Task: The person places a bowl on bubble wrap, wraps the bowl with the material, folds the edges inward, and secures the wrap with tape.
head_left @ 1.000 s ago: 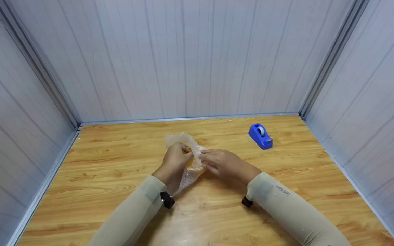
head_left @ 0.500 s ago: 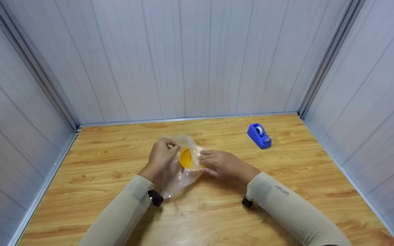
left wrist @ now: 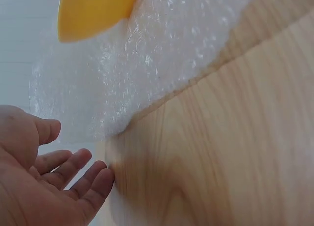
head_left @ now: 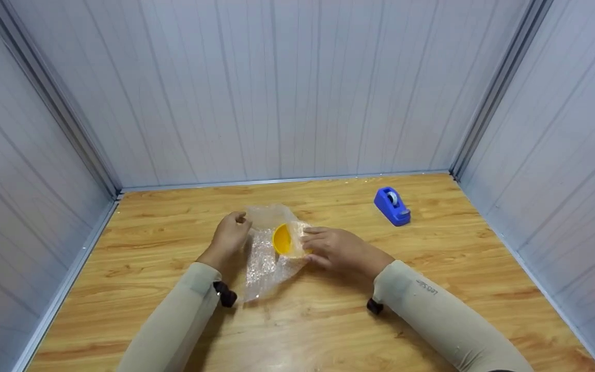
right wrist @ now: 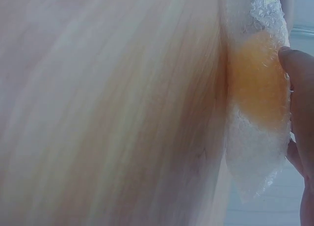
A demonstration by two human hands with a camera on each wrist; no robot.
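Note:
A yellow cup (head_left: 281, 239) lies on its side on the sheet of bubble wrap (head_left: 262, 258), its round mouth facing left. Bubble wrap covers the cup's right part. My right hand (head_left: 336, 248) holds that wrapped part, fingers over the top and thumb on the near side. In the right wrist view, yellow shows through the bubble wrap under the thumb (right wrist: 297, 71). My left hand (head_left: 231, 233) is at the wrap's left edge; in the left wrist view its fingers (left wrist: 81, 182) are loosely bent, with nothing between them and the thumb. Whether it touches the sheet is unclear.
A blue tape dispenser (head_left: 393, 206) with a roll of clear tape stands at the back right of the wooden table (head_left: 147, 248). Pale panel walls (head_left: 297, 93) enclose the table at the back and both sides.
My left hand has moved left, away from the cup. The wrap's left flap now lies spread out, exposing the cup's mouth. My right hand has stayed in place.

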